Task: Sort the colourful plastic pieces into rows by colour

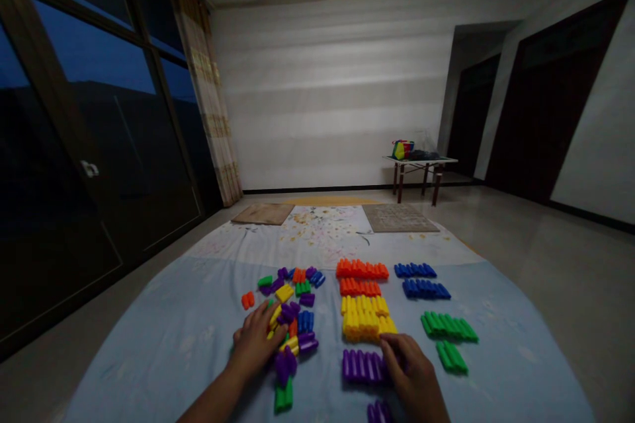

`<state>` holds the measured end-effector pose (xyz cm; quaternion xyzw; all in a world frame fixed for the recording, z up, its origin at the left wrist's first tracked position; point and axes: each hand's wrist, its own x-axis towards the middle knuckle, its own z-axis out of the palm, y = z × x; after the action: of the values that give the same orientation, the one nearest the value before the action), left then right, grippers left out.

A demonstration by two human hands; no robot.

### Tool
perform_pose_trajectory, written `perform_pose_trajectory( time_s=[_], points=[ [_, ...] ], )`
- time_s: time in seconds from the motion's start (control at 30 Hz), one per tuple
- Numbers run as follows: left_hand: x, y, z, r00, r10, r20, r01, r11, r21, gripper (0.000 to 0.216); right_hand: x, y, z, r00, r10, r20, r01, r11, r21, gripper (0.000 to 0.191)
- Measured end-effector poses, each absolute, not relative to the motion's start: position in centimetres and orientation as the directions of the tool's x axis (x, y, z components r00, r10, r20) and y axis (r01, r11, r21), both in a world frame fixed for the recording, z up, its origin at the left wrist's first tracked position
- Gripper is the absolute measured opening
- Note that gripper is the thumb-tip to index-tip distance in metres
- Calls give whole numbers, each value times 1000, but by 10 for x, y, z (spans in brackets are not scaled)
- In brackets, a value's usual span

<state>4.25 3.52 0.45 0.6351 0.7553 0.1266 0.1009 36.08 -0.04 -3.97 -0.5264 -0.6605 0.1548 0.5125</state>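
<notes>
A patterned curtain (206,79) and flowered cloth (317,238) suggest a home.

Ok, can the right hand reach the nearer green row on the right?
Likely yes: the nearer green row lies just beside the right hand, with only tablecloth showing between them.

Nearest purple pieces (380,412) partly off-frame

At the far end of the cloth-covered table (169,297) lie two flat mats, a brown one (264,214) on the left and a greyish one (401,219) on the right. A patterned curtain (208,79) hangs beside dark glass doors (54,185). Against the white wall (337,92), a small table (446,160) bears something multicoloured (403,149). Dark doors (546,99) stand to the right, above the pale floor (506,231).
</notes>
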Motion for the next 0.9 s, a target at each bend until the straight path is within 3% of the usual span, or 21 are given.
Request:
perform_pose_trajectory(
  time_s=[0.23,0.43,0.53,0.63,0.9],
  points=[
    [58,-20,-27,22,999,30,930,-31,366,50,363,0,-33,103,856,506,551,375,-746,30],
    [42,-12,-26,98,969,228,899,-184,396,44,367,1,-31,190,839,509,510,359,-782,32],
    [31,39,5,-16,975,223,936,-64,346,50,370,3,-32,249,840,482,490,320,-811,31],
    [22,97,24,-157,982,109,963,128,235,56,372,3,-31,291,840,458,468,293,-834,31],
    [19,143,-2,-239,971,-9,957,237,167,67,380,6,-28,459,790,406,443,192,-876,35]
  ],
)
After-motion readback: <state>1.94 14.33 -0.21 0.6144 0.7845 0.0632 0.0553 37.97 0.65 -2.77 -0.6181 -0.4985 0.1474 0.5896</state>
